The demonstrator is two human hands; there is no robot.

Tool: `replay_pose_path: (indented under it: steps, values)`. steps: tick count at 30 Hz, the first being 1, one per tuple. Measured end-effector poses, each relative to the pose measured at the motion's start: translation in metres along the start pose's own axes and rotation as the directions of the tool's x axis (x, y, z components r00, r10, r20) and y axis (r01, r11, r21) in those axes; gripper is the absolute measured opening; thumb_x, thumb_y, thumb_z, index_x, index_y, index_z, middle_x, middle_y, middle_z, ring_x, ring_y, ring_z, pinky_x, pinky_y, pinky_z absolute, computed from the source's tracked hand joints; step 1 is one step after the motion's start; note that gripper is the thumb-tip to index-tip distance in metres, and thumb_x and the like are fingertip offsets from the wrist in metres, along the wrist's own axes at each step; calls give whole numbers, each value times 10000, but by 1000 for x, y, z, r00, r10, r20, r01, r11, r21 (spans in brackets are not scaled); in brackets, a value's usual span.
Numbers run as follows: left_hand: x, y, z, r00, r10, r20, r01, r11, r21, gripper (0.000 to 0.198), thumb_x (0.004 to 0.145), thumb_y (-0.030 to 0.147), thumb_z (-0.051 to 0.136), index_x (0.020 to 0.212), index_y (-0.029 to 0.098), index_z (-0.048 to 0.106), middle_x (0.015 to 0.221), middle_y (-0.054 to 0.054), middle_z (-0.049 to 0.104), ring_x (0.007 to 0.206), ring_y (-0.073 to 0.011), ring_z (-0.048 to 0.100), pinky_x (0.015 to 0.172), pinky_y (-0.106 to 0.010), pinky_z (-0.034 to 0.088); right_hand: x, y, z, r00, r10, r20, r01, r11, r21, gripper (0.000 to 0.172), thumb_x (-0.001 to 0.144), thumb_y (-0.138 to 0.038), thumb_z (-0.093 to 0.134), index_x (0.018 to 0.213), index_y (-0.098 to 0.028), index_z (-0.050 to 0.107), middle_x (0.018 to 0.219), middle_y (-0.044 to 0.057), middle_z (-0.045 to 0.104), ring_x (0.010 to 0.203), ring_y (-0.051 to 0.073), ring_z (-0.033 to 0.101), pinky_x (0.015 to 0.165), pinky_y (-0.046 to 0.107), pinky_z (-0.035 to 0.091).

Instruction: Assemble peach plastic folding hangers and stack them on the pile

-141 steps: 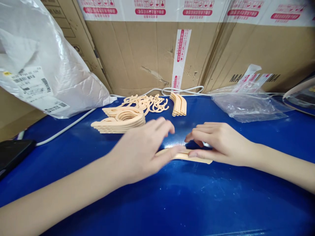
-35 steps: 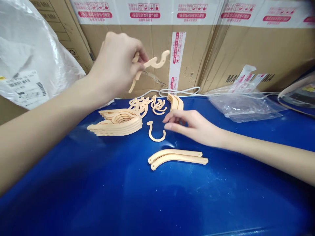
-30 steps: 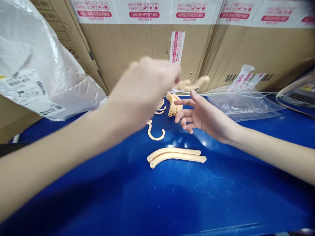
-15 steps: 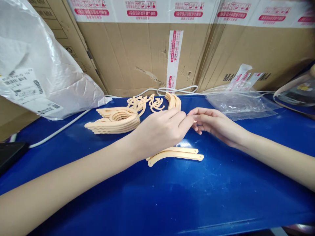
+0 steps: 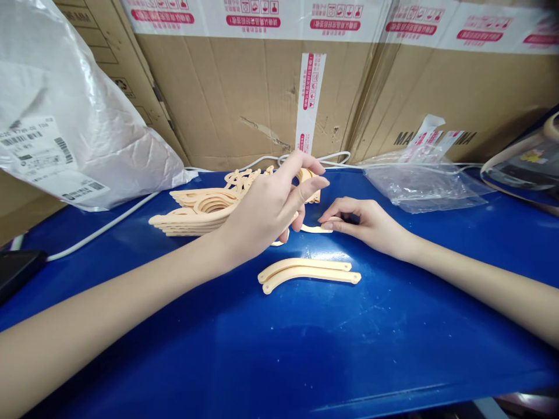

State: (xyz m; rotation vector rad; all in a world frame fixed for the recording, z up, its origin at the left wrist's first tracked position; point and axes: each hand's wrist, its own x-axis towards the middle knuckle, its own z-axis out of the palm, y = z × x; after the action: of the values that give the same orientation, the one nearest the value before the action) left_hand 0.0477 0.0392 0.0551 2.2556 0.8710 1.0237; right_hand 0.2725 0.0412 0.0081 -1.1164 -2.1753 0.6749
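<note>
My right hand (image 5: pixel 369 227) pinches the end of a curved cream plastic hanger arm (image 5: pixel 315 229) close to the blue table. To its left, my left hand (image 5: pixel 266 212) is raised with thumb and forefinger apart; its lower fingers are partly hidden. Beneath those fingers shows part of another cream piece (image 5: pixel 280 238), mostly covered. In front of both hands, two curved hanger arms (image 5: pixel 310 272) lie side by side. Left of my left hand is a stack of cream hanger bodies (image 5: pixel 192 221). Behind it lies a pile of cream hooks (image 5: pixel 242 179). More curved pieces (image 5: pixel 313 196) are partly hidden behind my left hand.
Cardboard boxes (image 5: pixel 244 81) line the back of the blue table (image 5: pixel 279 355). A white plastic mailer bag (image 5: pixel 100 128) leans at the left, near a dark object (image 5: pixel 20 273). At the right are clear plastic bags (image 5: pixel 428 189) and a clear container (image 5: pixel 524 166). A white cable (image 5: pixel 105 227) runs along the back.
My hands have moved apart. The left has opened and shifted left and up; the right has lowered towards the table and now pinches a hanger arm that was mostly hidden.
</note>
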Motion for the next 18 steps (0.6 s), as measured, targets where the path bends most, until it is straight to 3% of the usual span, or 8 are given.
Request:
replay_pose_path:
  steps: [3, 5, 10, 15, 18]
  values:
    - [0, -3, 2, 993, -94, 69, 104, 982, -155, 290, 1013, 474, 363, 1078, 238, 519, 429, 113, 456, 276, -75, 454, 283, -166, 309, -1, -10, -1, 992, -105, -69, 95, 987, -133, 188, 863, -391, 650, 941, -223, 687, 969, 50, 682, 910, 208, 586, 840, 369, 439]
    - [-1, -4, 3, 988, -113, 109, 131, 975, -177, 298, 1014, 465, 365, 1076, 228, 535, 412, 111, 413, 290, -87, 463, 290, -176, 312, -4, -21, -1, 985, -103, -141, 87, 989, -118, 230, 868, -413, 645, 1001, -226, 664, 971, 49, 675, 899, 206, 585, 825, 362, 446]
    - [-4, -5, 7, 982, -75, 171, 86, 995, -54, 300, 1005, 433, 411, 1097, 194, 567, 432, 103, 449, 322, -90, 483, 380, -208, 346, -11, -49, 4, 987, 75, -140, -53, 987, 151, 263, 894, -463, 596, 982, -230, 678, 959, 37, 706, 876, 204, 624, 791, 335, 461]
    - [-5, -7, 11, 972, -62, 228, 40, 994, 99, 381, 967, 476, 484, 1204, 189, 561, 445, 95, 502, 391, -119, 527, 486, -237, 369, -11, -55, 8, 979, 198, -36, -165, 890, 426, 220, 850, -421, 660, 877, -205, 697, 914, 37, 723, 847, 189, 647, 780, 324, 487]
    - [-4, -8, 11, 969, -59, 240, 26, 990, 136, 402, 952, 453, 528, 1248, 181, 515, 491, 86, 552, 477, -135, 572, 535, -244, 374, -8, -48, -1, 957, 261, -129, -179, 876, 448, 125, 796, -329, 714, 794, -206, 692, 817, 19, 707, 759, 159, 629, 739, 317, 484]
